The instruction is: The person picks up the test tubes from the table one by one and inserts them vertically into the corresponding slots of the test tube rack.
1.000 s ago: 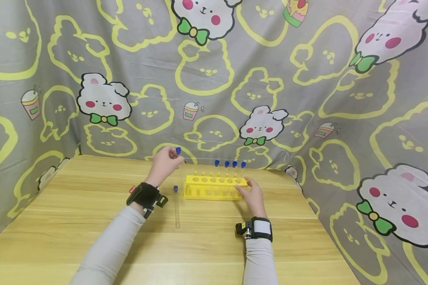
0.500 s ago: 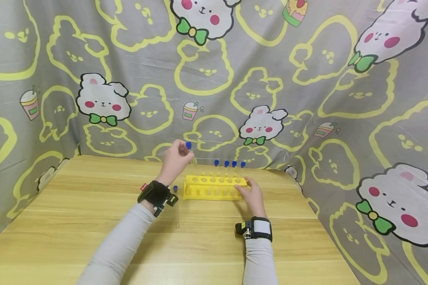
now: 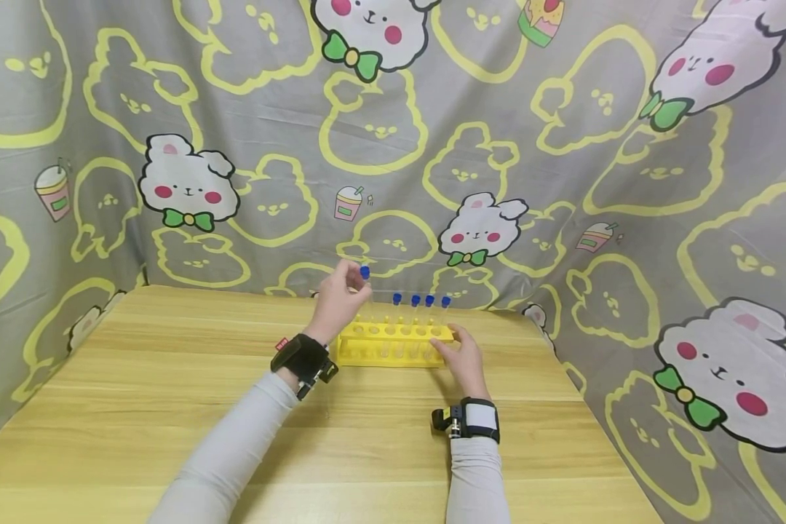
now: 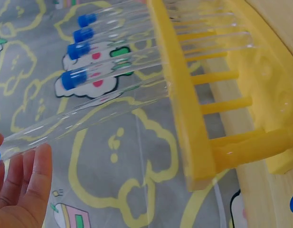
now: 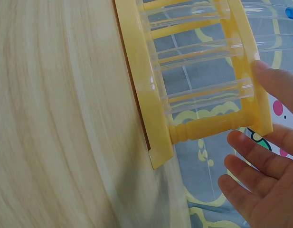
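Above the rack [image 3: 393, 342], a tube [image 4: 89, 111] is pinched by the left hand [image 3: 340, 302] and could miss its hole if tilted, while the right hand [image 3: 461, 356] is spread against the rack's end.

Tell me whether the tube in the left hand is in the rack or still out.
Going in: the left hand pinches the capped tube, whose lower end passes through the yellow rack's top plate.

There was one yellow rack [image 3: 393, 342]. Four blue-capped tubes [image 3: 421, 300] stood in it, and a fifth capped tube [image 3: 364, 274] was held above its left end, making five tubes in plain sight. Two hands showed, the left hand [image 3: 340, 302] and the right hand [image 3: 463, 358], each wrist carrying one strapped camera, two in all.
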{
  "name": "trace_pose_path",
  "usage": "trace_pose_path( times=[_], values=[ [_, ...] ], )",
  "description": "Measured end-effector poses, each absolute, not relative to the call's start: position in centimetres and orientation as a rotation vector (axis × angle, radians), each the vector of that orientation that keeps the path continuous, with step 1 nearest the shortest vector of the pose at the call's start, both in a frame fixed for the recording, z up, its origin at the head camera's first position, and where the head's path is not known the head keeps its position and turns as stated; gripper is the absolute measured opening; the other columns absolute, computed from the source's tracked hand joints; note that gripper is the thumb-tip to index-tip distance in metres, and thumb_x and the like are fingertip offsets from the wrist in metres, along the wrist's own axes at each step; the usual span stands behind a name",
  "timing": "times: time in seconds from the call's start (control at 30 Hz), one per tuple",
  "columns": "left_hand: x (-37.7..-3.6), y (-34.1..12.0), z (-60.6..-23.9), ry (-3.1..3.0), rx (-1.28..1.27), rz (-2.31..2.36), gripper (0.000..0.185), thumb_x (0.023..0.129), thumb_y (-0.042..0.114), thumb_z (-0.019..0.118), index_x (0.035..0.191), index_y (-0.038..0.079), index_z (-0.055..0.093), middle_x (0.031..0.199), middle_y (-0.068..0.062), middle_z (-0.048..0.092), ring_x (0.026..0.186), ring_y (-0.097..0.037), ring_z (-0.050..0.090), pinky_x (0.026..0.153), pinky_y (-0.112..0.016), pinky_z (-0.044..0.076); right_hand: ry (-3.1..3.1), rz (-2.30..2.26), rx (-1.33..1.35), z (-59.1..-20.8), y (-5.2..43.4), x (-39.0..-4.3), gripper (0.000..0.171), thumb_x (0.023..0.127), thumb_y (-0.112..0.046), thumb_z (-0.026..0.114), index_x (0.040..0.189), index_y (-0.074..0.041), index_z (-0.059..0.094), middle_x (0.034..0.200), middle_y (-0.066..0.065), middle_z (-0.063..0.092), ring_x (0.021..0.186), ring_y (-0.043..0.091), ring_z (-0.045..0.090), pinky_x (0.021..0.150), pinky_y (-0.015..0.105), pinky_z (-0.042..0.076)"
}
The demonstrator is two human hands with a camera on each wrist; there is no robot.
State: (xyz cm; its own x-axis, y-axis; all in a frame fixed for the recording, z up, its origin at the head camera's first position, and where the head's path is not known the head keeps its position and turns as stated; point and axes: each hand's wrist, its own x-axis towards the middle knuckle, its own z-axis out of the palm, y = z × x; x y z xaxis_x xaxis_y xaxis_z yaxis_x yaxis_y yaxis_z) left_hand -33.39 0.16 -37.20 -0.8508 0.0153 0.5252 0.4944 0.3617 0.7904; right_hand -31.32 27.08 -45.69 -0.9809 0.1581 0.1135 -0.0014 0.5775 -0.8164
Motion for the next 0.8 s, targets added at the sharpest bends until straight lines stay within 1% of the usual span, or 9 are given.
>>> trace_pose_path(
  times=[0.23, 0.47, 0.53, 0.8],
  values=[
    [-33.8, 0.9, -38.4, -2.291, -0.499, -1.429, 0.025, 0.084, 0.011, 0.066, 0.106, 0.008, 0.054, 0.092, -0.007, 0.063, 0.086, -0.02, 0.062, 0.078, -0.033, 0.053, -2.632, 1.351, -0.132, -45.7, 27.1, -31.4, 0.067, 0.089, -0.037, 0.068, 0.144, -0.01, 0.042, 0.146, 0.023, 0.044, 0.136, 0.041, 0.041, 0.109, 0.055, 0.039],
    [-34.0, 1.3, -39.5, -2.366, -0.497, -1.391, 0.023, 0.083, 0.009, 0.066, 0.103, 0.005, 0.056, 0.091, -0.007, 0.065, 0.084, -0.02, 0.062, 0.077, -0.033, 0.055, -2.634, 1.369, -0.137, -45.5, 27.1, -31.3, 0.068, 0.089, -0.037, 0.067, 0.145, -0.01, 0.041, 0.147, 0.024, 0.043, 0.136, 0.041, 0.04, 0.109, 0.055, 0.04],
    [-34.0, 1.4, -39.7, -2.385, -0.489, -1.382, 0.024, 0.083, 0.009, 0.066, 0.104, 0.004, 0.056, 0.091, -0.007, 0.065, 0.085, -0.02, 0.063, 0.078, -0.033, 0.055, -2.633, 1.369, -0.137, -45.5, 27.1, -31.3, 0.068, 0.09, -0.037, 0.067, 0.146, -0.01, 0.04, 0.147, 0.024, 0.043, 0.136, 0.041, 0.041, 0.108, 0.055, 0.04],
    [-33.9, 1.5, -40.3, -2.45, -0.478, -1.431, 0.024, 0.084, 0.008, 0.065, 0.106, 0.005, 0.055, 0.095, -0.008, 0.063, 0.087, -0.02, 0.061, 0.08, -0.033, 0.054, -2.634, 1.367, -0.13, -45.5, 27.0, -31.2, 0.067, 0.09, -0.037, 0.067, 0.146, -0.01, 0.04, 0.147, 0.023, 0.043, 0.136, 0.041, 0.041, 0.109, 0.055, 0.04]
  ],
)
